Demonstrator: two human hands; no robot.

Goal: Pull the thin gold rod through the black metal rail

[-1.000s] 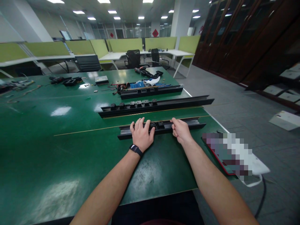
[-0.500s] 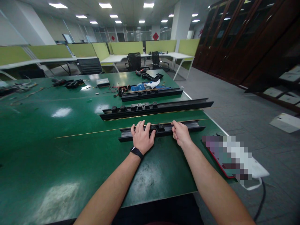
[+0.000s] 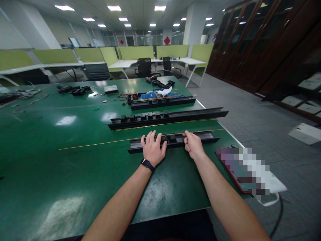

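Observation:
A short black channel rail [image 3: 215, 139] lies across the green table in front of me, with small black blocks [image 3: 172, 137] inside it. My left hand [image 3: 153, 149] lies over its left half, fingers spread toward the far wall and the thumb by the near wall, holding it. A long thin gold-coloured strip [image 3: 92, 144] runs along the far edge and sticks out well past the rail's left end. My right hand [image 3: 193, 144] is closed in a pinch on the strip near the rail's right part. The pinching fingertips are partly hidden.
Behind lies a longer black rail [image 3: 195, 115] with several blocks, and another rail [image 3: 163, 103] beside blue material. A tablet-like item [image 3: 233, 174], partly blurred out, rests at the table's right edge. Tools [image 3: 152, 79] and a small white box [image 3: 111, 89] lie farther back.
The view has shifted very slightly. Both hands keep their places on the rail and strip, with no clear movement.

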